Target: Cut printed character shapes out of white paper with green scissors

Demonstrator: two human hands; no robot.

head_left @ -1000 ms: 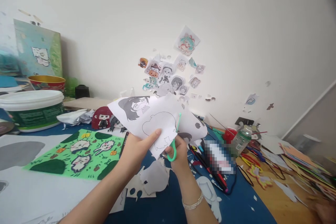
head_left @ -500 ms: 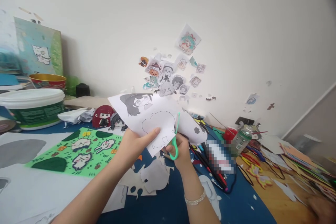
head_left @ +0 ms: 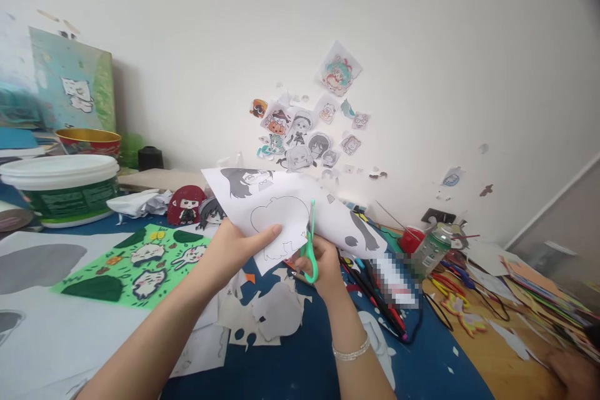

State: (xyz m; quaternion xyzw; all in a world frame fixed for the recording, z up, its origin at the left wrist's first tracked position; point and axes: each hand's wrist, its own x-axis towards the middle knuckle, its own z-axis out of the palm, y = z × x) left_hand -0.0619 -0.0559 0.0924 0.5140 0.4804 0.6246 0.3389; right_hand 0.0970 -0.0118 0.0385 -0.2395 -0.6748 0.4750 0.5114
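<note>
My left hand (head_left: 250, 244) pinches a white sheet of paper (head_left: 281, 219), thumb on top and fingers hidden beneath. The sheet carries line drawings and grey-shaded cartoon figures, and its right part curls away. In my right hand (head_left: 325, 262) are green-handled scissors (head_left: 309, 259), their blades pointing up at the outline drawn on the sheet. The paper lies on both sides of the blades. Something thin like a pencil (head_left: 299, 276) also shows by the right fingers. Under my hands lie cut paper scraps (head_left: 276, 312) on the blue table cover (head_left: 281, 375).
A green sheet with cartoon cutouts (head_left: 107, 272) lies left, near a white-lidded tub (head_left: 59, 190). Pens (head_left: 375, 290), a glass jar (head_left: 434, 247) and stacked coloured papers (head_left: 539, 281) are on the right. Paper cutouts (head_left: 300, 137) stick to the wall. Another person's hand (head_left: 574, 372) shows lower right.
The scissors have turned more upright and shifted slightly left against the sheet. The sheet's right part has swung further right and down, showing more of its grey drawing.
</note>
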